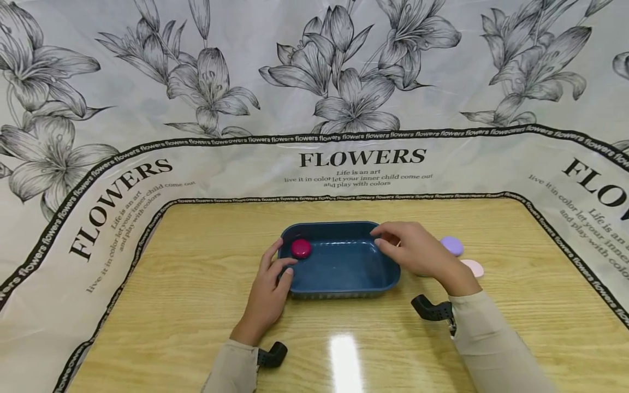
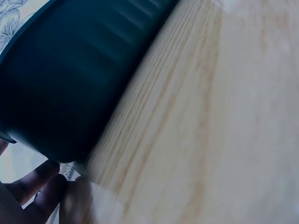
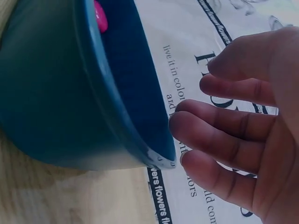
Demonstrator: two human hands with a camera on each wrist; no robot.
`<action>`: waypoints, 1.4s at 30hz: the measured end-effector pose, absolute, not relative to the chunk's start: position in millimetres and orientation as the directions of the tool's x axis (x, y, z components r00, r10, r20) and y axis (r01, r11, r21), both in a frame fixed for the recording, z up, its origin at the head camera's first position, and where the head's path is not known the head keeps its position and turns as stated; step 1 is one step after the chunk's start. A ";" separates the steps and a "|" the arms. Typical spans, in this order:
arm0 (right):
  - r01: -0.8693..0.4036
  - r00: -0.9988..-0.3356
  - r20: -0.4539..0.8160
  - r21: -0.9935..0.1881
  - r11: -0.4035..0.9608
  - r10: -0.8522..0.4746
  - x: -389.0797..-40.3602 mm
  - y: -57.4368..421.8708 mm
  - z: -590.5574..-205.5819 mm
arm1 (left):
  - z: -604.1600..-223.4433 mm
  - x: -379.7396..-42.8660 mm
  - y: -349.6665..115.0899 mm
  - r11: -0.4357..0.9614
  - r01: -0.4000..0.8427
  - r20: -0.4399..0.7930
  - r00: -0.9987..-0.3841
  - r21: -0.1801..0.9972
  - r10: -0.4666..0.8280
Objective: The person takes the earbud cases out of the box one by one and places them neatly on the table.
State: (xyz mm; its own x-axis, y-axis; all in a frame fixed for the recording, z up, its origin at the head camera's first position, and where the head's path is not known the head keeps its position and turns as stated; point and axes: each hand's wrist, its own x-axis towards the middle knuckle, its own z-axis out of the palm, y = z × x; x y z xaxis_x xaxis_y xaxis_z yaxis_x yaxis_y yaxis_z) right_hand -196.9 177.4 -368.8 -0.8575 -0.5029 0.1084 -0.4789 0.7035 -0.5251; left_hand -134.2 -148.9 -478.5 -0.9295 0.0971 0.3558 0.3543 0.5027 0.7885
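A dark blue rounded rectangular basin [image 1: 339, 273] stands on the wooden table. Inside it, near the left end, lies a glossy crimson round piece [image 1: 301, 249], partly visible as a pink piece [image 3: 100, 17] in the right wrist view. My left hand [image 1: 269, 292] holds the basin's left end, with fingers over the rim and others along the outside. In the left wrist view, fingers [image 2: 39, 189] show beside the outer wall's lower corner. At the right end hovers my right hand [image 1: 417, 251], fingers loosely bent and nothing between them; the right wrist view shows its fingertips close to the rim.
A lilac round piece [image 1: 452, 245] and a pale pink one [image 1: 473, 267] lie on the table [image 1: 196, 284] right of the basin, partly behind my right hand. A floral printed cloth [image 1: 236, 169] borders the back and sides. Each wrist carries a black camera mount [image 1: 432, 308].
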 end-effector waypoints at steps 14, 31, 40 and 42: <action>-0.484 -0.808 -0.027 -0.539 0.690 -0.588 -213.1 170.0 -358.8 | -480.4 -134.6 -149.7 0.507 0.344 0.348 -0.933 0.790 0.091; -0.556 -0.705 -0.137 -0.502 0.662 -0.696 -232.6 140.8 -350.4 | -479.4 -135.0 -147.6 0.508 0.346 0.348 -0.933 0.789 0.094; -0.554 -0.687 -0.183 -0.493 0.670 -0.703 -241.7 129.6 -345.3 | -479.1 -136.1 -147.7 0.507 0.348 0.350 -0.932 0.789 0.095; -0.559 -0.679 -0.194 -0.488 0.670 -0.708 -244.3 126.9 -345.6 | -479.7 -136.3 -147.5 0.509 0.350 0.353 -0.931 0.786 0.094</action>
State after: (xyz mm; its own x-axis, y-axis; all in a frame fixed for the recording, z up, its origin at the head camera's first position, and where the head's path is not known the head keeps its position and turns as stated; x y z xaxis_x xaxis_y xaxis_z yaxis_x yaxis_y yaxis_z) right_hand -244.3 126.9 -345.6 -0.6793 -0.7077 -0.1944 -0.5588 0.6705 -0.4880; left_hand -136.3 -147.5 -479.7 -0.9307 0.0943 0.3533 0.3501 0.5091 0.7863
